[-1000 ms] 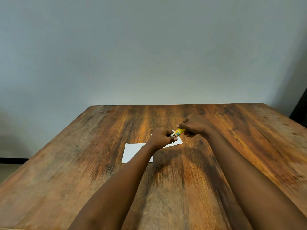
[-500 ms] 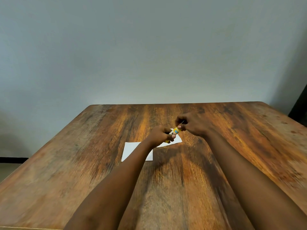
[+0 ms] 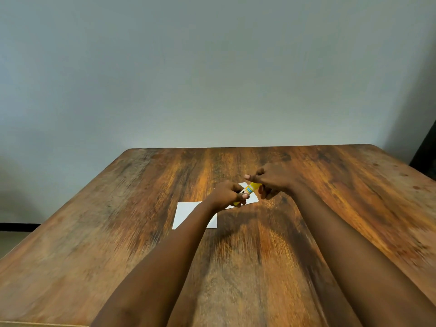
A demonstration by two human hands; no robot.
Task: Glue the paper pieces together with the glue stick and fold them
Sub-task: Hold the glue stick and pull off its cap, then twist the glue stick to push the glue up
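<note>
The left hand (image 3: 226,194) grips the lower body of the glue stick (image 3: 249,190); the right hand (image 3: 276,182) pinches its yellow upper end. The stick is tilted, just above two white paper pieces (image 3: 188,214) that lie flat on the wooden table (image 3: 118,232).

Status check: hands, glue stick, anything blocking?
Left hand grips glue stick body. Right hand pinches its yellow end. Paper pieces flat on table beneath hands. Nothing blocking.

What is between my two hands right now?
The glue stick, in the head view: the left hand grips its lower part, the right hand touches its yellow end.
</note>
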